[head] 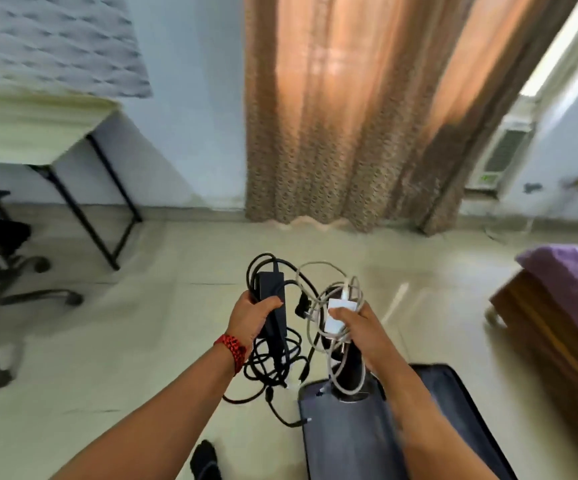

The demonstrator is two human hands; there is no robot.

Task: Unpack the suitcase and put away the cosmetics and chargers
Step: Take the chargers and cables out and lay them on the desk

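The left grip (249,318) is curled round the lower half of a black charger (270,289), thumb across its face. The brick sticks out ahead of the grip and its black cable (273,362) hangs in loose loops below the wrist. The right grip (356,327) is closed on a white charger (336,322), with the pale cable (318,271) bunched over and ahead of the fingers. The two loads sit just beside each other and their cables seem to cross between the grips. One bundle per grip likely keeps the cords from knotting further and lifts them off the floor for carrying.

The suitcase (349,438) lies open below the right grip, under that forearm. Its visible part shows only grey lining; the rest is hidden by the arm. A dark upright shape (349,375) right under the right grip is too blurred to name. The desk (31,133) stands well ahead and left of the left grip, probably a place for the chargers.
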